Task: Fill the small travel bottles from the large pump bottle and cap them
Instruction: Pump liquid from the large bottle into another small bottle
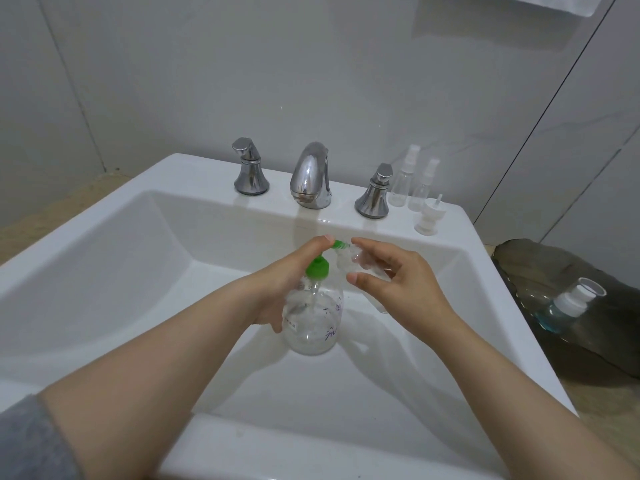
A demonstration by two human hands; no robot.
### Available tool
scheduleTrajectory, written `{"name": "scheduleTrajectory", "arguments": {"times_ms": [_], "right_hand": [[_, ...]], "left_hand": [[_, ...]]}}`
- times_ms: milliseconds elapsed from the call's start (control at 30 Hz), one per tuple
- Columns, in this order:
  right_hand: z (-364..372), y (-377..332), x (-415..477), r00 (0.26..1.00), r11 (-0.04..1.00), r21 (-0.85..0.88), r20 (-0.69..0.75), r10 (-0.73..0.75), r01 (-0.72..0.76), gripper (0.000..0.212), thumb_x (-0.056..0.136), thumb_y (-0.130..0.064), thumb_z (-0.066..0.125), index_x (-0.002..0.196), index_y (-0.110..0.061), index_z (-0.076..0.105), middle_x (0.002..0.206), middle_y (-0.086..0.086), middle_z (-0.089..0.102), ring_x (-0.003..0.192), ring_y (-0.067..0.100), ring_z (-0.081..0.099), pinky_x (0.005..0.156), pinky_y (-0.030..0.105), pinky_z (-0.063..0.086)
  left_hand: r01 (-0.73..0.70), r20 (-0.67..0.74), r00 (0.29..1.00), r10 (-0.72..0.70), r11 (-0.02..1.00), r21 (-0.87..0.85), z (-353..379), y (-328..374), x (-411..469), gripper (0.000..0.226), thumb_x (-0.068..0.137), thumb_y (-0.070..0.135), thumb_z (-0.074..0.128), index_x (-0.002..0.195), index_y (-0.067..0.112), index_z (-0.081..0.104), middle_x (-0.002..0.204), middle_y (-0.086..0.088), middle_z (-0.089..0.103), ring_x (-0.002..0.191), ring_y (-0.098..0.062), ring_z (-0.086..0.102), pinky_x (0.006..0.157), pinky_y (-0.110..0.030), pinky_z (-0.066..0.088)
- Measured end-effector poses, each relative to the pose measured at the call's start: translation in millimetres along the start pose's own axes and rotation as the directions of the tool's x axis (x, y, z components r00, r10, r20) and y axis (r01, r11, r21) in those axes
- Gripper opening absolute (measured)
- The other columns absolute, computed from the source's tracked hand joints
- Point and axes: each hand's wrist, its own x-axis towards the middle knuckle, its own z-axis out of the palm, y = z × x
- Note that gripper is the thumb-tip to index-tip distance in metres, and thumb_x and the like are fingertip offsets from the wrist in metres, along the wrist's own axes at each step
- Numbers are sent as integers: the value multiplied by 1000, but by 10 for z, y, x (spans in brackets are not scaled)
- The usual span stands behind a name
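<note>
Head view: pump bottle (313, 327) over white sink (104, 237), grey-tiled wall (311, 81).

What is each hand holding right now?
Left hand: grips the large pump bottle, a finger on its green pump head.
Right hand: holds a small travel bottle at the spout.

On the pump bottle (313, 327), a white label (290, 327) and purple script (331, 332) are too blurred to read.

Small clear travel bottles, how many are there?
3. The left ledge bottle and right ledge bottle stand capped on the sink ledge beside the right tap; the held bottle is in the right hand at the green pump nozzle.
</note>
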Motion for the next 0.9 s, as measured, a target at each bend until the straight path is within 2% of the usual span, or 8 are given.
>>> {"name": "scheduleTrajectory", "arguments": {"times_ms": [100,400,467,533,667,800,900], "right_hand": [[-1,-7,-6,1000,1000,0,-14,-14,14,49,80,-20,76,126,-31,62,102,-18,67,102,-11,58,83,-1,40],[5,-12,-3,1000,1000,-7,-15,-12,12,49,80,-20,76,126,-31,62,100,-19,66,98,-13,57,81,-1,39],[4,-18,-4,1000,1000,-4,-9,-6,6,49,81,-19,76,126,-32,61,100,-20,65,98,-15,56,80,-2,38],[3,-24,-3,1000,1000,4,-4,-2,2,49,81,-18,76,126,-31,61,99,-20,66,97,-16,56,80,-3,38],[6,-26,-1,1000,1000,13,12,5,-5,48,81,-17,75,125,-30,62,100,-17,66,92,-20,56,80,-2,39],[9,2,10,999,1000,2,40,26,-26,47,80,-18,76,125,-28,64,104,-14,69,102,-6,61,91,14,45],[10,12,9,998,1000,2,52,30,-30,47,80,-18,76,125,-26,64,105,-11,70,103,-1,62,94,20,46]], "left_hand": [[6,12,1000,-6,1000,-2,2,7,-10,79,81,80,43,149,38,37,158,-5,32,146,-39,28,113,-72,14],[26,12,1000,-26,1000,-16,11,3,-45,90,74,85,46,151,41,31,163,-1,22,149,-41,20,109,-77,16],[38,27,999,-38,999,-16,18,2,-60,97,66,90,52,149,44,33,163,-1,21,148,-42,23,108,-78,18],[34,47,998,-33,999,-28,21,-6,-65,101,53,90,57,142,46,41,157,-2,30,143,-41,32,103,-80,22],[16,42,999,-14,999,-49,22,-19,-47,90,56,83,57,135,42,48,144,-3,44,136,-37,42,99,-79,29],[15,4,1000,-15,998,-68,29,-13,-30,53,84,69,52,122,33,57,115,0,53,129,-34,45,102,-77,28],[2,9,1000,-1,998,-61,20,-18,-27,47,87,65,50,120,33,59,112,3,54,124,-30,47,102,-76,29]]}}
